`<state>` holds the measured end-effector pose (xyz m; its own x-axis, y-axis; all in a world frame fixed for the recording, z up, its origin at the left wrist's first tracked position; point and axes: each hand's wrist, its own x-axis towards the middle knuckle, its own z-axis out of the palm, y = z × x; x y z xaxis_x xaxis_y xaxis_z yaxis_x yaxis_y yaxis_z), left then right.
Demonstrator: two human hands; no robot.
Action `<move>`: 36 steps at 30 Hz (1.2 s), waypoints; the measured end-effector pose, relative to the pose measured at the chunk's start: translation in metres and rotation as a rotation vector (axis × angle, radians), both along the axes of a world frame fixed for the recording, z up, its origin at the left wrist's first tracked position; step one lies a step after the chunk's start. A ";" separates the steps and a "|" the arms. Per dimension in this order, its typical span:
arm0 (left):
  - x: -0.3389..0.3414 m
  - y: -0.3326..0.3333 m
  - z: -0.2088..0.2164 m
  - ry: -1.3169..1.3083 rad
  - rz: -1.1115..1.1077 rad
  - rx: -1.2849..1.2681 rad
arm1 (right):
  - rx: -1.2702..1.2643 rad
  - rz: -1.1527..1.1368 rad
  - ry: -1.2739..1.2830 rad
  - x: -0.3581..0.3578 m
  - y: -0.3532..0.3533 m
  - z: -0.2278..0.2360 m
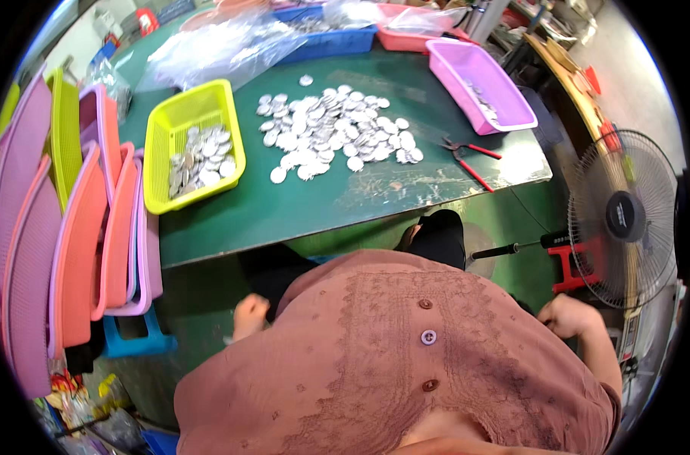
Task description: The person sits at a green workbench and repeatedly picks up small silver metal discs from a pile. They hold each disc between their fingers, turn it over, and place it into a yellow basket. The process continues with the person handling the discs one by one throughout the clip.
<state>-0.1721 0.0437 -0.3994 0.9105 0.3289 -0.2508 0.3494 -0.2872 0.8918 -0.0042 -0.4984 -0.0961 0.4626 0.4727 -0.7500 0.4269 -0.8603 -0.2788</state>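
Note:
My left hand (249, 313) is down at my left side, below the table's front edge, with its fingers curled closed. My right hand (568, 315) is low at my right side near the fan, also curled closed. What either hand might hold is hidden. Both are away from the tabletop. On the green table (284, 216) lies a spread pile of round silvery metal discs (337, 125). To its left, a yellow-green plastic basket (157, 163) holds more such discs. Red-handled pliers (474, 159) lie with handles apart near the right front corner.
A pink-purple basket (504, 87) with some discs stands at the right. Behind are a blue bin (345, 43), a pink bin (402, 39) and clear plastic bags (216, 57). Stacked baskets (75, 250) line the left side. A standing fan (625, 216) is at the right.

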 end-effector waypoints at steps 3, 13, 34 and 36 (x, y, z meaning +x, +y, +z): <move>-0.149 -0.007 -0.047 0.488 0.362 -0.069 | -0.223 0.113 0.219 0.022 0.050 -0.003; -0.172 -0.046 -0.020 0.446 0.663 -0.329 | -0.115 0.369 -0.199 0.105 0.133 0.051; -0.070 -0.052 0.050 0.213 0.659 -0.427 | -0.084 0.242 -0.708 0.125 0.042 -0.082; -0.062 -0.052 0.054 0.215 0.656 -0.421 | -0.155 0.221 -0.592 0.101 0.013 -0.122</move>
<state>-0.2343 -0.0085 -0.3453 0.4820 0.6185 -0.6206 0.5067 0.3811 0.7733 0.0967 -0.4858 -0.2180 0.7225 0.5112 -0.4654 0.6422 -0.7457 0.1779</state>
